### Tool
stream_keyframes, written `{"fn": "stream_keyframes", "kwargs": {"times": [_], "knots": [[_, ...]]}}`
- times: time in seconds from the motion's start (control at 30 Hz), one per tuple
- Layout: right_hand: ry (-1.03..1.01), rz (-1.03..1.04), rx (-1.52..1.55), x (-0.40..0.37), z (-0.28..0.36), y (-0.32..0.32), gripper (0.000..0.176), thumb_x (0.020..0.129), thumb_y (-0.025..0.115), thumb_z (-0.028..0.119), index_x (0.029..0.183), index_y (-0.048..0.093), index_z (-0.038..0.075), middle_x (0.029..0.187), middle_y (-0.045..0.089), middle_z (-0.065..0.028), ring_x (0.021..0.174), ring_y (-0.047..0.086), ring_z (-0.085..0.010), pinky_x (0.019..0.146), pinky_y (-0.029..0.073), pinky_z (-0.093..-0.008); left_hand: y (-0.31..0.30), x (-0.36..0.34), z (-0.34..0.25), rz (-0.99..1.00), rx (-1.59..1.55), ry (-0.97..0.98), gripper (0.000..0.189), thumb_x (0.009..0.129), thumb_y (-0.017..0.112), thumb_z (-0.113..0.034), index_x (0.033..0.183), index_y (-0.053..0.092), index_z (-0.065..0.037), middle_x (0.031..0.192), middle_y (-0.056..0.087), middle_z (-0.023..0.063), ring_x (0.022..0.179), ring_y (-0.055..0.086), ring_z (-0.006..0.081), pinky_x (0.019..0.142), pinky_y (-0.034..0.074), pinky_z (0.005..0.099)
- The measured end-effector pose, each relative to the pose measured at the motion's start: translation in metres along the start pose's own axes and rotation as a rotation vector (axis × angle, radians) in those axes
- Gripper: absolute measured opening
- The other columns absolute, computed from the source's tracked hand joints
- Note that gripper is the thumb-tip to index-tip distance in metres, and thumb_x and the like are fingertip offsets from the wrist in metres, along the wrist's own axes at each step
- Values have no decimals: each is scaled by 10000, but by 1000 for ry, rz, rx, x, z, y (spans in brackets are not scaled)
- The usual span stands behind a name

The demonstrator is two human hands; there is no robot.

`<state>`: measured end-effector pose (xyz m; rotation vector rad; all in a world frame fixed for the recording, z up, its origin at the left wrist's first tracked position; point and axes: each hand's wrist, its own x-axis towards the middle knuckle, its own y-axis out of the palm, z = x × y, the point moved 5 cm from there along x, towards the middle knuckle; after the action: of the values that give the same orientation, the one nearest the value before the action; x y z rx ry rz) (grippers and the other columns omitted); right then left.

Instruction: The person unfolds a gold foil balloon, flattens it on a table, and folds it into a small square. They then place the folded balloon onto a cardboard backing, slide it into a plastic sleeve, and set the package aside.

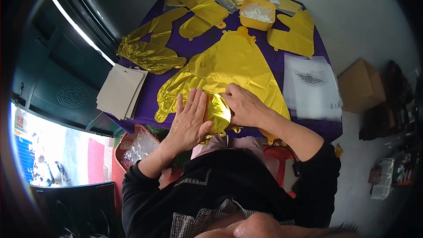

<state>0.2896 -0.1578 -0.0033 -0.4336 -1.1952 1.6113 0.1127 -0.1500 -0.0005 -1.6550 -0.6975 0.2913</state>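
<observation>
A large gold foil balloon [235, 59], flat and uninflated, is spread over the near middle of the table, with its near part folded up toward me. My left hand [189, 119] lies on the foil at the near edge, fingers stretched out and palm down. Just to its right, my right hand [243, 105] is closed with curled fingers on the folded part of the same balloon. The right fingertips are mostly hidden. Between the two hands the foil bulges and shines.
More flat gold foil balloons [202, 15] lie on the purple tablecloth [324, 72]. A yellow tub [257, 24] of white, ring-like pieces stands at the back. Beige cards [119, 90] are at left, clear plastic bags [312, 86] at right. A red basket [121, 152] and cardboard box [361, 86] flank the table.
</observation>
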Motion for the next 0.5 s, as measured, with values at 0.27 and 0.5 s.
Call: {"fn": "stream_keyframes", "kwargs": {"times": [0.27, 0.5], "knots": [[-5, -19, 43, 0, 1, -2, 433, 685, 780, 164, 1048, 613, -3, 992, 518, -166, 891, 574, -350, 811, 500, -416, 13, 3, -5, -31, 59, -24, 879, 991, 219, -610, 1465, 237, 130, 1516, 268, 326, 1458, 185, 440, 1179, 33, 580], [-9, 5, 31, 0, 4, -5, 491, 685, 777, 164, 1108, 593, -3, 988, 513, -169, 916, 576, -354, 818, 499, -424, 20, 7, -9, -40, 135, -20, 956, 940, 273, -691, 1433, 308, 128, 1468, 336, 328, 1421, 257, 450, 1158, 60, 609]]}}
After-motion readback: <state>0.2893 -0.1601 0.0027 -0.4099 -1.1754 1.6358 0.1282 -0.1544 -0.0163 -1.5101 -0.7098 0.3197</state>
